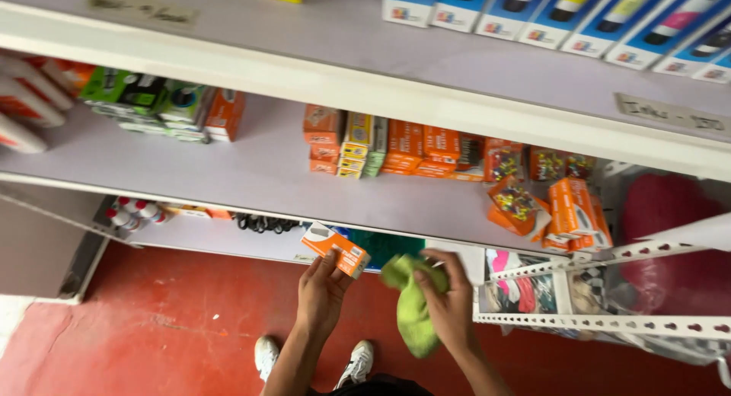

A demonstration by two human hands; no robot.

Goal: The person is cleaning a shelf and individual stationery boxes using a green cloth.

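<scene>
I hold one small orange box (pixel 336 249) in my left hand (pixel 320 293), my fingers closed around its lower end, so the box sticks up and tilts just above my hand, at the front edge of the middle shelf (pixel 228 175). My right hand (pixel 449 304) is closed on one green cloth (pixel 411 304); the cloth bunches against my fingers and hangs down to the left of that hand, between my two hands. The box and the cloth sit near each other but do not touch.

On the middle shelf I count a tight row of orange packs (pixel 415 148) at the back; their exact number I cannot tell. To the right lie two loose orange boxes (pixel 575 209) and one open carton of coloured pins (pixel 514 202). At the left stand a few green-and-white packs (pixel 141 95) and one orange pack (pixel 225 114). The top shelf (pixel 457 61) carries a row of blue marker boxes (pixel 579 15), at least eight. On the lowest shelf lie some small bottles with red caps (pixel 133 213). My two white shoes (pixel 266 354) stand on the red floor (pixel 152 320).
</scene>
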